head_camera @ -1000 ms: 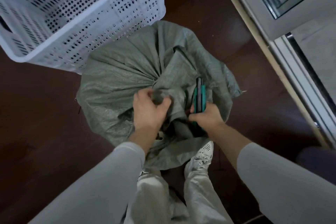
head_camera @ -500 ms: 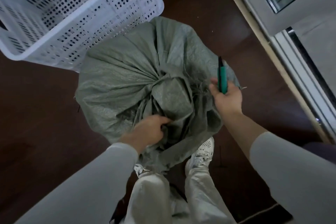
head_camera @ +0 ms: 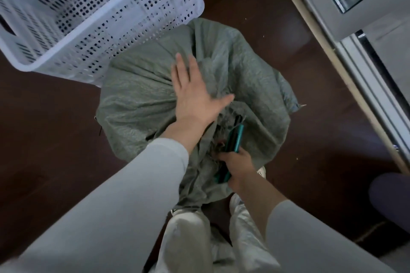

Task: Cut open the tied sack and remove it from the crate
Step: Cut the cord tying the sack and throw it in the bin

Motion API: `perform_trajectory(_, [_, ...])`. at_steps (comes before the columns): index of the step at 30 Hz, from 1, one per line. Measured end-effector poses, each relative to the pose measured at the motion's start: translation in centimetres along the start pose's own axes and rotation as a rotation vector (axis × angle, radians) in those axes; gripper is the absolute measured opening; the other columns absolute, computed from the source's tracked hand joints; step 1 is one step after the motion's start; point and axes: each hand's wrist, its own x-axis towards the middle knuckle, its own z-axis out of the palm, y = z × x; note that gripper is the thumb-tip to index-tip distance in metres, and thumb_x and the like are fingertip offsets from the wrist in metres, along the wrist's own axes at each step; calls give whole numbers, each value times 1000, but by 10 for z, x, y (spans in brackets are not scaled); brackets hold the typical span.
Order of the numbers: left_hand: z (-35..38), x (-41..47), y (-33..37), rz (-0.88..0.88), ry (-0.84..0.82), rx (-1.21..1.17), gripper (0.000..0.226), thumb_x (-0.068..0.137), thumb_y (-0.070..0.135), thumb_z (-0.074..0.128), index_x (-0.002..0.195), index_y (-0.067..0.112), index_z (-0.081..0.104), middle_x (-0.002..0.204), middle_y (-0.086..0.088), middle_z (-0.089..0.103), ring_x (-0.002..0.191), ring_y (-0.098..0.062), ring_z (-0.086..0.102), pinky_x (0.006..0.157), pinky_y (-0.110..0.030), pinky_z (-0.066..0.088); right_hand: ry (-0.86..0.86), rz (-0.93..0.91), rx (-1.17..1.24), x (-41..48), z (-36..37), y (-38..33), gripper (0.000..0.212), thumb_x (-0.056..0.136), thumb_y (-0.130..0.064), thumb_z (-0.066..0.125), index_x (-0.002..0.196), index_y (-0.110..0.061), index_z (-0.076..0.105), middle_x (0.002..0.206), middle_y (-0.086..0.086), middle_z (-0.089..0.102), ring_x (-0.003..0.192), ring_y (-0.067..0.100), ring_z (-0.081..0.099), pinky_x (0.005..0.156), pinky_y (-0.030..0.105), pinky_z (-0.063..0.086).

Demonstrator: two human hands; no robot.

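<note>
Pressing with spread fingers, the left hand [head_camera: 195,97] steadies the sack [head_camera: 137,104] at frame centre, beside the crate [head_camera: 88,17] upper left. The right hand [head_camera: 238,166] curls its fingers round a teal cutter [head_camera: 235,137]. Soft, crinkly weave, probably heavy: grip the bunched neck.

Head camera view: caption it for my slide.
Left hand flat on the grey-green sack; right hand grips a teal cutter at its gathered neck.

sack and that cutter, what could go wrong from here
1. The left hand presses flat on the sack, its thumb close to the cutter; a slip forward might nick it.
2. The right hand grips the cutter with its tip hidden in bunched fabric, so it may slice whatever is inside.
</note>
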Motion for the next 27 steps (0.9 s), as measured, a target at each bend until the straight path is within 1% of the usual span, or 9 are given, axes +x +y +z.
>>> perform_trajectory(3, [7,0,-14,19,-231,16,103,85,1,59,147,40,-14,161,-9,7,140,-30,32,114,-39,31,-10,46,142,3,-7,9,25,78,-2,72,101,-11,67,96,13,71,93,32,67,87,47,54])
perform_trajectory(5, [7,-8,-34,35,-338,114,84,88,-3,44,147,45,8,151,-10,37,130,-27,47,110,-36,37,5,26,215,6,-14,9,28,81,-11,71,108,-9,66,101,13,71,96,31,67,90,48,53])
perform_trajectory(8, [-1,-23,-68,-4,-392,274,58,89,12,48,140,37,41,145,-6,48,131,-26,46,111,-34,37,61,-43,201,12,-26,0,22,85,-16,67,107,-14,67,95,7,69,88,24,66,86,41,54])
perform_trajectory(11, [-11,-35,-98,-74,-426,412,43,88,40,48,131,40,52,138,-3,54,127,-27,49,106,-35,40,149,-137,9,15,-29,-12,6,86,-20,67,90,-24,69,105,4,67,100,22,62,98,40,49])
perform_trajectory(15, [-15,-53,-114,-79,-471,428,59,88,68,28,105,28,69,115,-4,60,123,-24,43,101,-40,40,65,-276,-64,13,-12,-22,19,89,-17,63,107,-18,68,106,-5,61,102,10,54,104,30,41])
perform_trajectory(18, [-9,-60,-121,-84,-442,444,52,95,53,37,88,14,71,104,-8,54,122,-27,42,100,-36,38,-99,-242,-93,10,12,-15,19,86,-19,66,102,-28,69,100,-12,62,103,11,56,94,28,42])
perform_trajectory(20, [-5,-59,-126,-114,-425,470,29,91,35,56,105,14,71,118,-8,46,125,-30,36,104,-36,36,-185,-186,-169,9,25,-2,19,85,-18,68,101,-27,71,102,-9,64,106,13,58,97,28,43])
perform_trajectory(24, [-6,-52,-114,-398,-204,468,53,80,16,63,129,8,44,139,-16,25,135,-38,19,117,-44,18,-223,-52,-136,12,38,29,28,83,-17,69,110,-21,69,114,2,68,107,19,62,102,38,46])
perform_trajectory(27, [-11,-39,-97,-179,58,245,54,75,4,60,126,15,46,148,-16,23,142,-34,15,119,-40,8,-216,28,-13,17,41,42,27,85,-20,68,111,-23,67,113,5,68,105,24,63,97,43,50])
